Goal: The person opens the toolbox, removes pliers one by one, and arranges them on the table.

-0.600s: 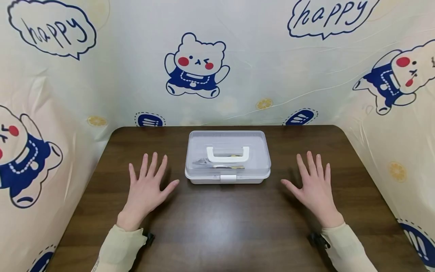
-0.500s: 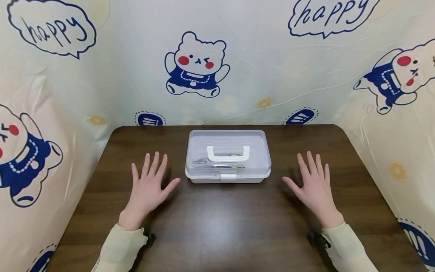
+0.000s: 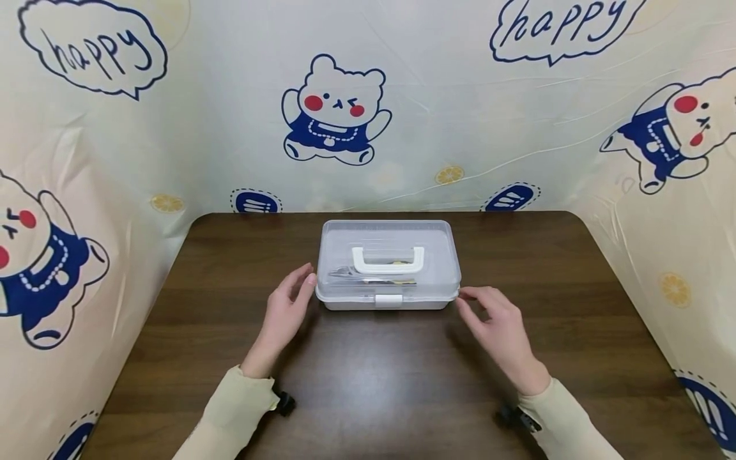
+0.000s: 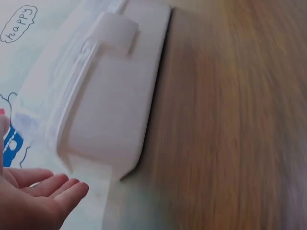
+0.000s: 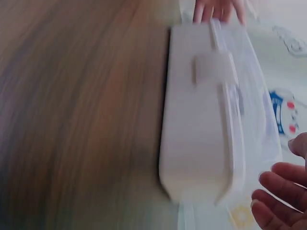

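Note:
A storage box [image 3: 379,239] with a clear lid, a white carry handle [image 3: 362,265] and a front latch [image 3: 388,301] stands closed on the table. Thin, partly metallic items [image 3: 391,282] show through the lid. My left hand [image 3: 284,313] is at the box's left end, fingertips right by the lid's edge. At the opposite end my right hand [image 3: 500,326] has its fingertips right at the lid's corner. Both wrist views show the fingers loosely bent beside the box ends, gripping nothing. The latch [image 4: 115,31] lies flat against the front in the left wrist view.
A dark brown wooden table [image 3: 368,390] carries the box near its back edge. Pale cloth [image 3: 230,115] printed with bears and lettering hangs behind and along both sides. Small black devices [image 3: 285,404] sit at the sleeve cuffs.
Both hands have moved inward from spread positions on either side, reaching the two ends of the box. Their fingers have gone from splayed to closer together. The box stays where it was.

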`<act>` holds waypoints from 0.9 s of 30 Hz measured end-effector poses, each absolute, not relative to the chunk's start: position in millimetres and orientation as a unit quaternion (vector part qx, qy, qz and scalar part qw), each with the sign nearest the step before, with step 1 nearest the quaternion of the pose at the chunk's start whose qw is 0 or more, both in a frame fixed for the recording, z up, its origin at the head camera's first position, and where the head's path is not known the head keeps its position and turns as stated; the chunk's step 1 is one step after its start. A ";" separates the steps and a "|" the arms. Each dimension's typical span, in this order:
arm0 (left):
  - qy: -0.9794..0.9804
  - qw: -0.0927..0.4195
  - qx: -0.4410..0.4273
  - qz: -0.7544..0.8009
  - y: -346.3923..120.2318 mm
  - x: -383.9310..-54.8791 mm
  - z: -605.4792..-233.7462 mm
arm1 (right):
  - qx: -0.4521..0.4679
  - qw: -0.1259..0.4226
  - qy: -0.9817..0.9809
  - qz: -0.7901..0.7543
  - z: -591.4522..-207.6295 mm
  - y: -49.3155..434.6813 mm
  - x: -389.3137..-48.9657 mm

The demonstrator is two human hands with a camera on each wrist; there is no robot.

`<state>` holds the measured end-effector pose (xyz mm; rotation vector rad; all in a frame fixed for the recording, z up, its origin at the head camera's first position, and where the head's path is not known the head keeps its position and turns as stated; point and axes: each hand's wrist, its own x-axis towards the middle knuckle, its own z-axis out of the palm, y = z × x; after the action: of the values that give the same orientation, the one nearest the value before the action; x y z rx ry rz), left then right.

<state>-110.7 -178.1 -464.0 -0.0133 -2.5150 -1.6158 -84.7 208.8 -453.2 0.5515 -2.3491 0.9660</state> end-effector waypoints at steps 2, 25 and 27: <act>-0.828 0.067 0.002 -0.556 -171.9 -114.1 -463.8 | 0.222 0.252 -0.868 0.366 -454.1 196.4 -85.2; -0.770 0.078 0.059 -0.631 -147.3 -119.0 -467.8 | 0.019 -0.153 -0.768 0.621 -471.9 126.6 -100.1; -0.764 0.079 0.058 -0.638 -146.8 -118.6 -467.6 | -0.006 -0.162 -0.739 0.653 -473.0 124.1 -100.1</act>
<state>-118.6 -146.8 -467.6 0.1736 -2.2866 -1.9100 -100.1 124.1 -473.0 -0.0227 -2.5982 2.2964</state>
